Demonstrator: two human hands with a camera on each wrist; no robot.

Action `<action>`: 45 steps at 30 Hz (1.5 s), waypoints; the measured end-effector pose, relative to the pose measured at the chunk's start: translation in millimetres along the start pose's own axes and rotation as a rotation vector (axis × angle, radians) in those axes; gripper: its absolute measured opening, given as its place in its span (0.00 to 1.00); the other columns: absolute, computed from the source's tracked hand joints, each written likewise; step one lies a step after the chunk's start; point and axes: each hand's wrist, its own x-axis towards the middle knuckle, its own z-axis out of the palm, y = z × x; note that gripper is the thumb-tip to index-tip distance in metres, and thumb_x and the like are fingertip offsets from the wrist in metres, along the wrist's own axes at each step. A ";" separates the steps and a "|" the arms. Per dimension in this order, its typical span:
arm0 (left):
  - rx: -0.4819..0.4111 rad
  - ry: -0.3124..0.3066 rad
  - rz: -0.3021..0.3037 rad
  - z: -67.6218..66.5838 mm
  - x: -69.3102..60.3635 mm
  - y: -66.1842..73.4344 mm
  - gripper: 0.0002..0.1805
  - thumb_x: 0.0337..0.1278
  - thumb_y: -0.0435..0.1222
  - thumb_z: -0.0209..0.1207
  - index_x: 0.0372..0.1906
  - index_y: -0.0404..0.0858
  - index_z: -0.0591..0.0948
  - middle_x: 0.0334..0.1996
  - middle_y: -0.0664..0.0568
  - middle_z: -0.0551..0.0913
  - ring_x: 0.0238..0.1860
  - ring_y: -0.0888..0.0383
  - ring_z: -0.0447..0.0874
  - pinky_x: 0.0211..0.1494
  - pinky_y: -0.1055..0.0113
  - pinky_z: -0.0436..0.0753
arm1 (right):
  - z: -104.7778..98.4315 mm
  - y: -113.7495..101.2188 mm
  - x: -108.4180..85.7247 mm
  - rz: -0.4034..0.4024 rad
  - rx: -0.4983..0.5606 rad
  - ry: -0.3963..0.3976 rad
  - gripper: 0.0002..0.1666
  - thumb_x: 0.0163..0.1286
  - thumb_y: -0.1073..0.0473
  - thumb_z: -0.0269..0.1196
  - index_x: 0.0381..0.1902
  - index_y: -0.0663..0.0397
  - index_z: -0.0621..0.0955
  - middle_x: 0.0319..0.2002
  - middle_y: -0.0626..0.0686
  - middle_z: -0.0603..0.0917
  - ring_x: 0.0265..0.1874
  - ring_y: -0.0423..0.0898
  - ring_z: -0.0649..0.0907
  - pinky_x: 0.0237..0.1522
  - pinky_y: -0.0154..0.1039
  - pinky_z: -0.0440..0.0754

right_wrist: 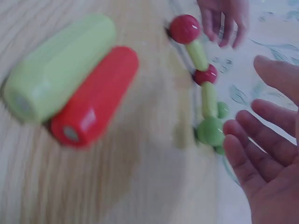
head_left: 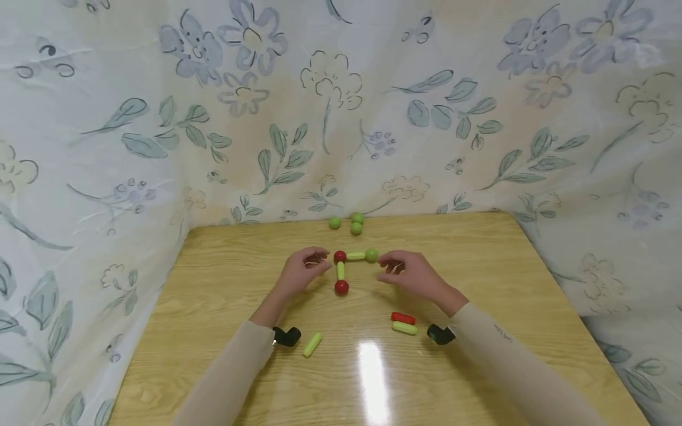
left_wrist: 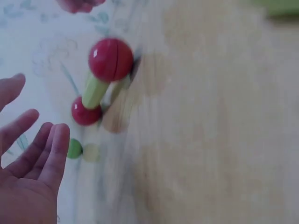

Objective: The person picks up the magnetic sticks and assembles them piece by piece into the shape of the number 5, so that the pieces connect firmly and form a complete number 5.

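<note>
An L-shaped piece lies on the wooden table: a red ball (head_left: 340, 256) at the corner, a yellow-green rod (head_left: 355, 256) running right to a green ball (head_left: 371, 255), and another rod (head_left: 341, 271) running toward the front to a second red ball (head_left: 341, 287). Just left of the corner ball is my left hand (head_left: 303, 271), fingers relaxed and holding nothing. My right hand (head_left: 410, 273) hovers right of the green ball, its fingers loosely bent around empty air. In the right wrist view, the right fingertips (right_wrist: 229, 133) appear close to the green ball (right_wrist: 210, 131); contact cannot be told.
Several green balls (head_left: 356, 228) sit at the table's back edge. A red rod (head_left: 403, 318) and a yellow-green rod (head_left: 404, 328) lie side by side at front right. Another yellow-green rod (head_left: 312, 344) is near the left forearm. Patterned cloth (head_left: 330, 118) hangs behind.
</note>
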 end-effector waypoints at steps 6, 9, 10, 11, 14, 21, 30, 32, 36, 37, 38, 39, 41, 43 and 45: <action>0.004 -0.084 0.035 7.2 -24.6 2.3 0.23 0.67 0.35 0.75 0.63 0.33 0.85 0.55 0.38 0.86 0.53 0.49 0.87 0.61 0.58 0.85 | -19.7 4.4 -21.1 0.008 -0.035 -0.025 0.25 0.72 0.51 0.77 0.59 0.59 0.88 0.51 0.56 0.90 0.45 0.45 0.85 0.51 0.48 0.86; 0.028 -0.097 0.061 10.9 -31.0 1.0 0.25 0.65 0.34 0.76 0.64 0.33 0.84 0.54 0.39 0.86 0.53 0.48 0.87 0.62 0.55 0.85 | -22.9 7.0 -30.9 0.016 -0.044 -0.046 0.23 0.72 0.51 0.77 0.58 0.59 0.89 0.50 0.55 0.90 0.45 0.45 0.85 0.50 0.46 0.87; 0.037 -0.099 0.065 12.0 -32.2 0.2 0.25 0.65 0.34 0.77 0.64 0.34 0.84 0.54 0.40 0.86 0.53 0.48 0.87 0.62 0.54 0.85 | -22.9 8.0 -33.8 0.020 -0.046 -0.053 0.23 0.72 0.51 0.77 0.58 0.58 0.89 0.50 0.54 0.90 0.45 0.45 0.85 0.50 0.45 0.87; 0.047 -0.101 0.066 13.0 -33.2 -0.9 0.25 0.65 0.34 0.77 0.64 0.34 0.84 0.54 0.40 0.86 0.53 0.48 0.87 0.62 0.54 0.85 | -22.4 8.8 -36.8 0.024 -0.051 -0.061 0.22 0.72 0.51 0.77 0.57 0.58 0.89 0.49 0.53 0.90 0.44 0.44 0.85 0.50 0.44 0.87; 0.059 -0.116 0.052 16.1 -35.9 -2.4 0.25 0.65 0.34 0.77 0.64 0.35 0.84 0.53 0.43 0.86 0.52 0.50 0.86 0.61 0.55 0.86 | -19.8 9.9 -45.1 0.037 -0.053 -0.085 0.21 0.72 0.52 0.77 0.57 0.58 0.89 0.49 0.51 0.90 0.44 0.44 0.85 0.49 0.43 0.87; 0.090 -0.154 0.062 25.6 -37.4 0.9 0.23 0.66 0.32 0.75 0.64 0.37 0.85 0.52 0.46 0.86 0.51 0.52 0.86 0.58 0.59 0.86 | -14.7 14.4 -60.4 0.047 -0.070 -0.134 0.18 0.71 0.55 0.77 0.54 0.57 0.90 0.44 0.45 0.89 0.42 0.43 0.85 0.47 0.42 0.87; 0.145 -0.160 0.092 28.9 -37.6 0.4 0.19 0.66 0.30 0.74 0.61 0.40 0.88 0.46 0.50 0.86 0.46 0.55 0.84 0.52 0.61 0.86 | -2.7 17.7 -71.7 0.074 -0.083 -0.191 0.13 0.72 0.53 0.76 0.51 0.51 0.91 0.46 0.41 0.89 0.43 0.40 0.85 0.46 0.40 0.85; 0.155 -0.157 0.106 29.7 -37.2 -0.9 0.19 0.67 0.30 0.74 0.60 0.41 0.88 0.46 0.51 0.86 0.45 0.56 0.84 0.51 0.62 0.86 | -1.4 18.4 -72.3 0.059 -0.084 -0.185 0.12 0.72 0.55 0.77 0.50 0.50 0.91 0.45 0.41 0.89 0.43 0.40 0.85 0.45 0.39 0.85; 0.168 -0.142 0.096 31.1 -37.4 -3.5 0.19 0.66 0.29 0.74 0.60 0.40 0.87 0.45 0.53 0.85 0.44 0.58 0.83 0.50 0.63 0.86 | 1.3 18.8 -72.1 0.036 -0.078 -0.192 0.09 0.72 0.58 0.76 0.49 0.50 0.92 0.43 0.40 0.89 0.42 0.39 0.85 0.44 0.39 0.85; 0.169 -0.139 0.091 31.4 -37.3 -3.8 0.19 0.66 0.30 0.74 0.59 0.40 0.87 0.44 0.53 0.85 0.44 0.58 0.83 0.50 0.63 0.86 | 1.9 18.4 -71.9 0.031 -0.079 -0.194 0.08 0.73 0.58 0.76 0.48 0.49 0.92 0.43 0.39 0.89 0.41 0.39 0.85 0.44 0.38 0.86; 0.167 -0.137 0.085 31.6 -37.1 -4.5 0.19 0.66 0.30 0.74 0.59 0.40 0.87 0.44 0.53 0.85 0.44 0.58 0.83 0.49 0.63 0.86 | 2.4 18.1 -71.6 0.023 -0.081 -0.193 0.08 0.73 0.58 0.75 0.48 0.49 0.92 0.42 0.39 0.88 0.41 0.38 0.85 0.44 0.38 0.86; 0.165 -0.137 0.079 31.9 -36.9 -4.9 0.19 0.66 0.30 0.75 0.59 0.40 0.86 0.44 0.53 0.85 0.44 0.58 0.84 0.49 0.63 0.86 | 2.7 17.7 -71.4 0.015 -0.090 -0.187 0.07 0.73 0.59 0.75 0.47 0.48 0.93 0.42 0.39 0.88 0.41 0.38 0.85 0.44 0.37 0.86; 0.159 -0.135 0.073 32.1 -35.9 -5.9 0.18 0.66 0.31 0.75 0.57 0.39 0.86 0.44 0.53 0.85 0.43 0.57 0.84 0.49 0.63 0.86 | 2.7 16.2 -70.9 -0.007 -0.108 -0.170 0.06 0.74 0.59 0.75 0.46 0.48 0.93 0.41 0.39 0.88 0.40 0.37 0.86 0.43 0.38 0.86; 0.158 -0.133 0.070 32.6 -34.6 -7.9 0.17 0.66 0.32 0.76 0.56 0.40 0.85 0.43 0.53 0.85 0.43 0.57 0.84 0.49 0.64 0.86 | 2.2 14.3 -70.0 -0.023 -0.135 -0.155 0.06 0.73 0.60 0.75 0.46 0.48 0.93 0.40 0.39 0.88 0.38 0.37 0.85 0.41 0.37 0.86; 0.153 -0.129 0.067 32.7 -33.5 -8.9 0.16 0.65 0.33 0.76 0.55 0.40 0.85 0.43 0.53 0.86 0.42 0.57 0.84 0.48 0.64 0.86 | 1.5 12.2 -68.9 -0.033 -0.160 -0.150 0.06 0.73 0.60 0.76 0.46 0.49 0.93 0.40 0.39 0.88 0.38 0.37 0.85 0.41 0.37 0.86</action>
